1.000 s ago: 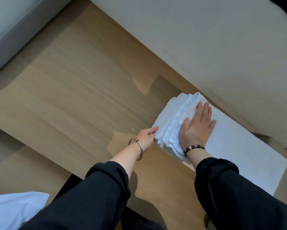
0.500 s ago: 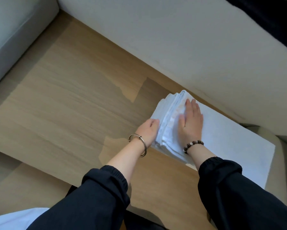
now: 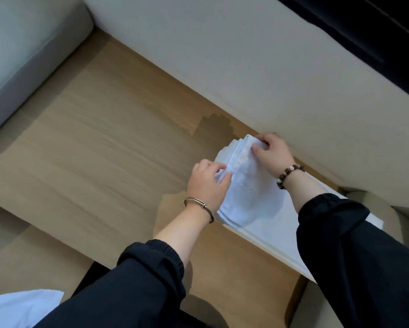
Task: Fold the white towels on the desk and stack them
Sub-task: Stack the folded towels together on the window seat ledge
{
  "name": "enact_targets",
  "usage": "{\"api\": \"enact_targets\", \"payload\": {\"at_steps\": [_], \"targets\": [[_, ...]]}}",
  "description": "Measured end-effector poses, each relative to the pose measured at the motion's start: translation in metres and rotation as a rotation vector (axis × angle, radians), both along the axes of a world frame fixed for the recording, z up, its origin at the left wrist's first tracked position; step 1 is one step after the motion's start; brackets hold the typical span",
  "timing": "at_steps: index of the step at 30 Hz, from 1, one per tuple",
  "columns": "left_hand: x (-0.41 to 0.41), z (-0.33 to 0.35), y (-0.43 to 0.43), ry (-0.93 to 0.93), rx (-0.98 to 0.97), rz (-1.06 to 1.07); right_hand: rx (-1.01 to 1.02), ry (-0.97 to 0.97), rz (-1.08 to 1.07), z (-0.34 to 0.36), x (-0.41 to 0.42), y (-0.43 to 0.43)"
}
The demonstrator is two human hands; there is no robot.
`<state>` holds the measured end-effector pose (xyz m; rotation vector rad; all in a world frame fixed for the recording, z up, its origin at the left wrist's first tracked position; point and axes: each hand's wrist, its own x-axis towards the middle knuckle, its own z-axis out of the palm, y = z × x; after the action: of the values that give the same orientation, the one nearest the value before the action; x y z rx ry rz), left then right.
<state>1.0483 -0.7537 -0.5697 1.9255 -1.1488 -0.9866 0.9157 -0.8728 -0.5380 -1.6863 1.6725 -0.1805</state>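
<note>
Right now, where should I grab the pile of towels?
Grab the pile of towels at its two ends, one hand each, where the left hand and right hand pinch it. It's long, soft and layered, so one grip would let it sag. Come from the open desk side; the wall is close behind.

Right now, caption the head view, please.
Left hand and right hand grip the folded white towel stack atop a white panel on the wooden desk.
</note>
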Motion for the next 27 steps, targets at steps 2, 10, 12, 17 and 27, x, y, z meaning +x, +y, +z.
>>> {"api": "enact_targets", "payload": {"at_steps": [2,10,12,17,27], "targets": [[-0.001,0.005,-0.005,-0.030,-0.023,-0.002,0.061,-0.053,0.043,0.006,-0.003,-0.008],[-0.008,0.010,-0.026,0.088,0.094,-0.074,0.248,-0.107,0.264,0.026,-0.012,-0.021],[-0.010,0.012,-0.030,0.149,0.117,-0.052,0.329,-0.172,0.266,0.030,-0.013,-0.024],[-0.007,0.018,-0.033,-0.012,0.155,-0.155,0.462,-0.241,0.209,0.034,-0.016,-0.031],[0.017,0.015,-0.018,0.102,0.372,-0.291,0.430,-0.145,0.241,0.030,0.005,-0.032]]}}
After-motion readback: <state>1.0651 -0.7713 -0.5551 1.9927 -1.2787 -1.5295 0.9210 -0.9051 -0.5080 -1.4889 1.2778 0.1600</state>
